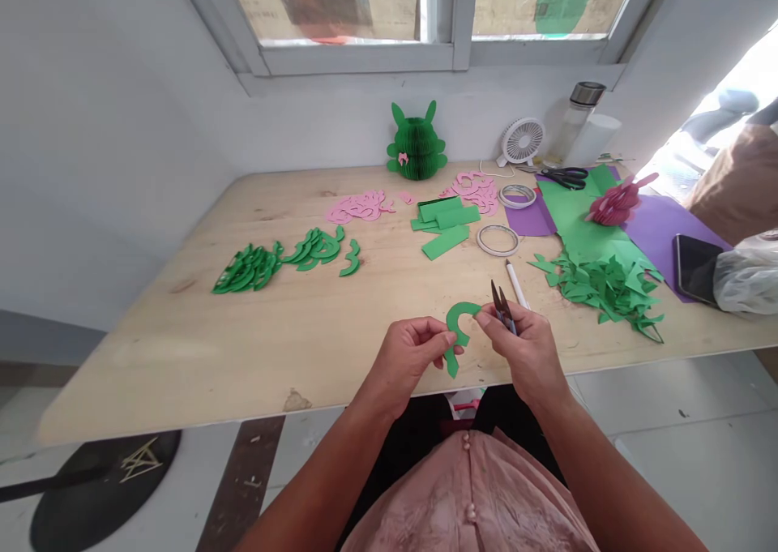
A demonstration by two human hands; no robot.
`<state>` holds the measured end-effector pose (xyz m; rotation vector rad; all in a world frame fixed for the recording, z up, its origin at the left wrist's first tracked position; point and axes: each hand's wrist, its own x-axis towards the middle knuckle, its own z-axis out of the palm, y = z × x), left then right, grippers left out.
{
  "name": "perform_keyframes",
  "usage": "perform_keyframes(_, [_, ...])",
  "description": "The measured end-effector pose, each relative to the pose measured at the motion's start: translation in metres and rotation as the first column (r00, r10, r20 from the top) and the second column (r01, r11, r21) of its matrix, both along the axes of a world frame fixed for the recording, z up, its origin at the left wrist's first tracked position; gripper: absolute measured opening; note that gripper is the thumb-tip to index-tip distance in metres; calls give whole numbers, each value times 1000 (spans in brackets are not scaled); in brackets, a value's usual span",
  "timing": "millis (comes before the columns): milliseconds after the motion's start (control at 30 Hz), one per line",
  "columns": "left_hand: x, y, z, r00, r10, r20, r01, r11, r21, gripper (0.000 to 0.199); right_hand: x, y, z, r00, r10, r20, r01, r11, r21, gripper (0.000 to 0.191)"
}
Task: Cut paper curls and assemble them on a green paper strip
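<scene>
My left hand (422, 351) pinches a curved green paper cutout (457, 313) over the table's front edge. At the cutout's other end are the thumb and fingertips of my right hand (523, 345). That hand is also closed around a pair of scissors (502, 302), its dark blades pointing away from me and slightly apart. Just beyond them lies a white pen (516, 283). To the left rest a loose green cutout (351, 258), a spread pile of similar pieces (316, 248) and a denser green pile (249, 268).
A green honeycomb paper figure (416, 148) stands by the wall. Pink cutouts (360, 206), green paper strips (446, 220) and tape rolls (498, 240) lie mid-table. Green scraps (608, 288), black-handled scissors (568, 178), a phone (698, 268) and a small fan (523, 140) are to the right.
</scene>
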<state>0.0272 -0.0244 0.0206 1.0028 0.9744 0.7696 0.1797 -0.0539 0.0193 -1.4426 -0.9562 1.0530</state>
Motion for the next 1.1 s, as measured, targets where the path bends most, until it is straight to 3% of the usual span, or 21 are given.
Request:
perform_keyframes(300, [1,1,-3,995,101,18,-102,994,48,16,-6,-7,1,992,104,67,-100,993,-58,21])
perform_keyframes(1100, [3,2,-4,996,83,25,-84,996,36,18,-10,-3,1,977,141,158,-136,990,-41,22])
